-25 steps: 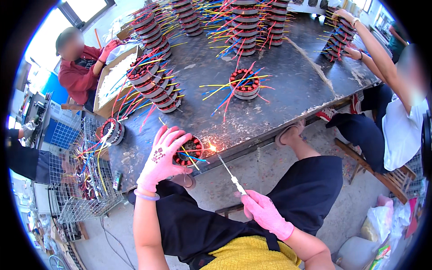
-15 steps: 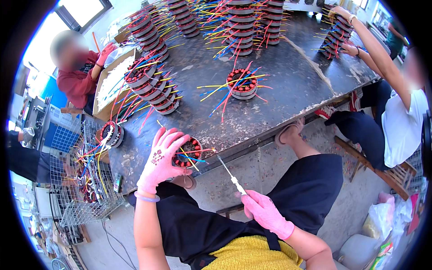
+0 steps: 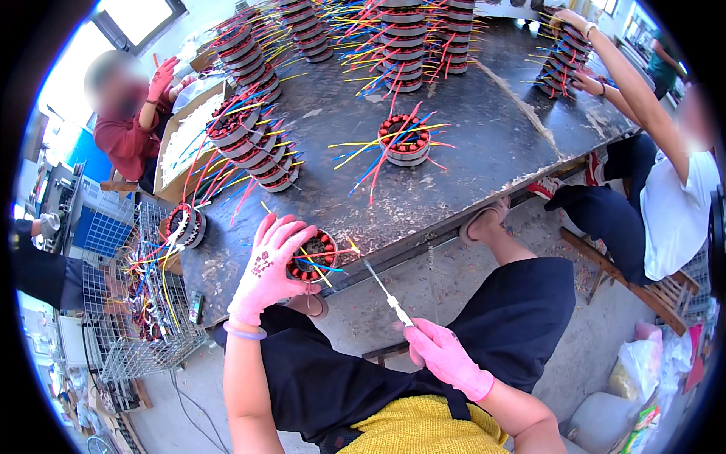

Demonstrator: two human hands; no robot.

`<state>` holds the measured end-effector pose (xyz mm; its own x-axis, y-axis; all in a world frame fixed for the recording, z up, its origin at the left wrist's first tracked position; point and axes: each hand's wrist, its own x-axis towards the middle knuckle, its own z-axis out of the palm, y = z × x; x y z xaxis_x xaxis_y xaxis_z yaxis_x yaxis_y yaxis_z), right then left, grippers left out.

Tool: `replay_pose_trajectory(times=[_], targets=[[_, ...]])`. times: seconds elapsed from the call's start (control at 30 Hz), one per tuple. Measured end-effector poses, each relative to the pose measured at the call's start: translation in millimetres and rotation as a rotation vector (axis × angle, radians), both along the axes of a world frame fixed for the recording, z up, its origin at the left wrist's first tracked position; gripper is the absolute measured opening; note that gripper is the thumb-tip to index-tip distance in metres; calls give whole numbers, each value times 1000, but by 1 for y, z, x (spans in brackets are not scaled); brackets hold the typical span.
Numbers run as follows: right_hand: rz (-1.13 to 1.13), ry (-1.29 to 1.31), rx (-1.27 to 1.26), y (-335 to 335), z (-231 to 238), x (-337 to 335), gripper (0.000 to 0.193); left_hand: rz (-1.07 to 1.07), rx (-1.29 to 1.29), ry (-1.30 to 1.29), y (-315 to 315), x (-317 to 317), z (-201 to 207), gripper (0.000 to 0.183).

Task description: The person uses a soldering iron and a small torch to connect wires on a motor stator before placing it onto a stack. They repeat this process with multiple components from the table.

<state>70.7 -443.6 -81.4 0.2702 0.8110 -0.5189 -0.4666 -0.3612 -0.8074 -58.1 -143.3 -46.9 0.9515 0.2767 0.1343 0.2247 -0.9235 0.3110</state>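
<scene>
My left hand (image 3: 274,261), in a pink glove, grips a motor stator (image 3: 321,246) at the near edge of the workbench. Red coils line this ring, and red, yellow and blue wires stick out of it. My right hand (image 3: 446,356), gloved in pink too, is closed around a slim metal rod tool with a white handle (image 3: 398,309). The tool's thin tip lies at the end of the stator's red wires, where a small yellow piece (image 3: 355,247) shows. Whether the tip touches it is too small to tell.
Another stator (image 3: 408,151) lies on the dark workbench (image 3: 469,144), and one more (image 3: 186,225) sits at its left corner. Tall stator stacks (image 3: 403,45) stand behind. A wire basket (image 3: 162,318) is at left. One person works at left beside a cardboard box (image 3: 189,144), another at right.
My hands stay almost still; the tool tip remains by the red wires, where the yellow piece shows more clearly. The person at left has raised a gloved hand.
</scene>
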Motion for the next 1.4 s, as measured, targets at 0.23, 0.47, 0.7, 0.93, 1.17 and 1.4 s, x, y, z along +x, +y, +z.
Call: replay_pose_trajectory(times=[0.23,0.47,0.7,0.93,1.17,1.4], targets=[[62,-106,-10,3,6,5,36,12,1,16,-2,1,1,93],[89,-198,8,1,7,7,36,4,3,19,-1,1,1,95],[121,-223,-6,3,8,7,37,8,27,5,0,1,-2,93],[79,-165,1,2,10,7,36,5,30,12,0,1,0,94],[105,-204,2,3,10,6,37,12,28,3,0,0,-1,93],[55,-104,32,1,2,4,36,-1,-6,31,0,1,1,97]])
